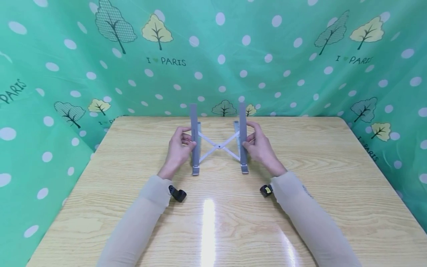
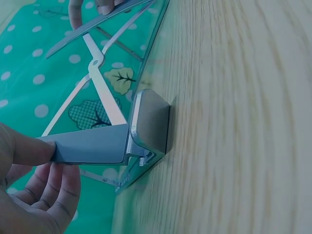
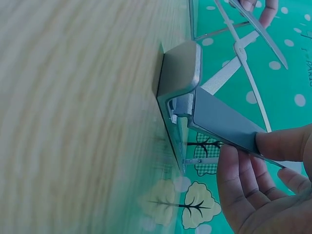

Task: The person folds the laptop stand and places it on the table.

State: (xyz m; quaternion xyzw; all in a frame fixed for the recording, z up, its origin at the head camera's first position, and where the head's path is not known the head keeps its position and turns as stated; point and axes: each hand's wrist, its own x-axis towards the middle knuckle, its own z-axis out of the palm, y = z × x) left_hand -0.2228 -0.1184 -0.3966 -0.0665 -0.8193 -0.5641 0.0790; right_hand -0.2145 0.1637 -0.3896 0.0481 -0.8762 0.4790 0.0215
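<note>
A grey folding laptop stand (image 1: 219,146) stands on the table, its two side arms raised and spread apart, with an X-shaped brace between them. My left hand (image 1: 180,148) grips the left arm of the stand (image 1: 195,137), thumb on its upper face and fingers beneath, as the left wrist view shows. On the other side, my right hand (image 1: 260,146) pinches the right arm (image 1: 243,137) in the same way. Each arm has a hooked lip at its near end; the left lip (image 2: 152,119) and the right lip (image 3: 180,70) sit close to the tabletop.
The wooden table (image 1: 333,159) extends around the stand on all sides. Behind it and at both sides hangs a green dotted cloth (image 1: 220,74) printed with trees. A small black camera (image 1: 178,194) is strapped to the left wrist, another camera (image 1: 266,190) to the right.
</note>
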